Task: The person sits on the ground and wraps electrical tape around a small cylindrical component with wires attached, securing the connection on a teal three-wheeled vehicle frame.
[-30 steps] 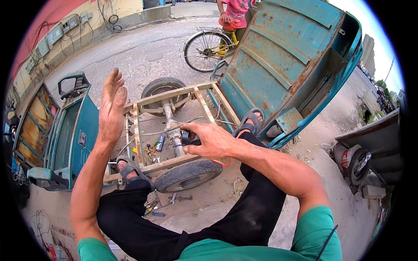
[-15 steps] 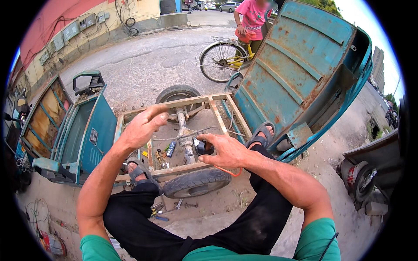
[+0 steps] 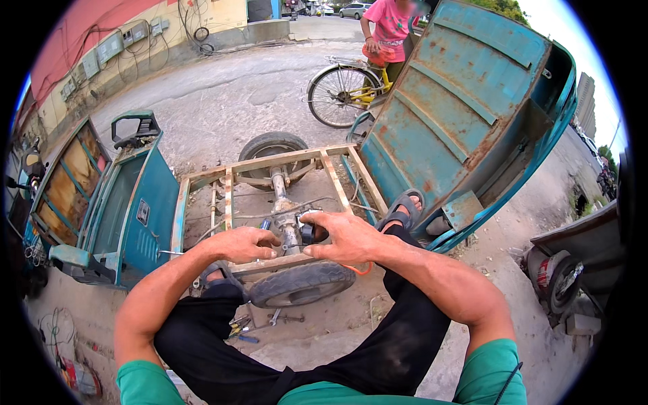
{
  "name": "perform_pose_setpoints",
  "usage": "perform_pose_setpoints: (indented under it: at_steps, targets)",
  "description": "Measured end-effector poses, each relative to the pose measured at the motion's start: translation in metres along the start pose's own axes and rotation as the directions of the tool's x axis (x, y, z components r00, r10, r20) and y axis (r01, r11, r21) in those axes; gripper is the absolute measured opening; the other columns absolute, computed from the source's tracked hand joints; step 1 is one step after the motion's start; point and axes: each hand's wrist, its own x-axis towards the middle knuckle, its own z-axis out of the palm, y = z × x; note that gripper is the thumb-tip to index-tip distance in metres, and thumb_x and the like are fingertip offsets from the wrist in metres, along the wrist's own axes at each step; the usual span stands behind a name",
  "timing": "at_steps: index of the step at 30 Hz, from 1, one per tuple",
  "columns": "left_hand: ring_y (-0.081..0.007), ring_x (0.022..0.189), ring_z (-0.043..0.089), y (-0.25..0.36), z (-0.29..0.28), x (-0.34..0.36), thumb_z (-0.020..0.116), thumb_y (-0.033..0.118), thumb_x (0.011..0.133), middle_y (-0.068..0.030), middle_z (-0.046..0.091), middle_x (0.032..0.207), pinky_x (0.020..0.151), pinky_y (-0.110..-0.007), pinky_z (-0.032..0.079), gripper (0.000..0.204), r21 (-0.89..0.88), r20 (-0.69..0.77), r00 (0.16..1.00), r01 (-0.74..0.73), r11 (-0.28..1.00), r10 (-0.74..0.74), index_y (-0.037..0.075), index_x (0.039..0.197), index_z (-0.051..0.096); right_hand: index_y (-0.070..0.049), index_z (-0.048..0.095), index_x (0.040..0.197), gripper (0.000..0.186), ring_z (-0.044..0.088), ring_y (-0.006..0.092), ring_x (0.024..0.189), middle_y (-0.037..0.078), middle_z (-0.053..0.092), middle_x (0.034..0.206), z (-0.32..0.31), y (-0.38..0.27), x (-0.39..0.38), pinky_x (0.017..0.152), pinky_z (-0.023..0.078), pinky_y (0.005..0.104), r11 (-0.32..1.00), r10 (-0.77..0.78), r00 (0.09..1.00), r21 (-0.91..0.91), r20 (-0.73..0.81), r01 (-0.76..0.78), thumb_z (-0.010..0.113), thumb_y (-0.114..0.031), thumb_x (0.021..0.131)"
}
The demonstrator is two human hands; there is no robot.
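Pointing toward the right hand (image 3: 349, 237), the left hand (image 3: 244, 244) is hanging loose, thumb apart. The right is bending around a black part (image 3: 308, 234); I can't tell if it's squeezing.

A wall (image 3: 226, 15) runs along the upper left, pink above and cream below, bearing grey boxes (image 3: 110, 47) and looping dark cables (image 3: 202, 34). Beside it stretches a rough, cracked grey road (image 3: 250, 81); nearer, the ground (image 3: 499, 243) is sandy. A car (image 3: 354, 11) stands far off. At upper right, trees (image 3: 506, 8) and a grey tower (image 3: 586, 108) rise against bright sky (image 3: 548, 23), in daylight.
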Motion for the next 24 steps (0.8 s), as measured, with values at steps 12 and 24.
perform_pose_setpoints:
  at_steps: [12,24]
  targets:
    - [-0.0419,0.133,0.05,0.112,-0.033,-0.053,0.078,0.02,0.081,-0.0232,0.05,0.146,0.111,-0.05,0.041,0.075,0.614,-0.714,0.224,-0.258,0.746,0.664,0.003,0.148,0.047,0.001,0.054,0.137,0.067,0.068,0.0387,0.103,0.024,0.07,0.11,0.0,-0.007,0.004,0.09,0.053,0.046,0.999,-0.029,0.999,0.014,0.044,0.028,0.075,-0.035,0.085]
    - [-0.0433,0.14,0.043,0.133,-0.032,-0.055,0.066,0.047,0.096,-0.0282,0.043,0.15,0.115,-0.051,0.035,0.076,0.725,-0.633,0.113,-0.26,0.637,0.766,0.002,0.152,0.039,-0.002,0.055,0.139,0.065,0.069,0.0365,0.101,0.021,0.071,0.106,0.011,0.009,0.005,0.088,0.053,0.0469,0.986,-0.158,0.985,-0.033,0.071,0.161,0.075,-0.033,0.084]
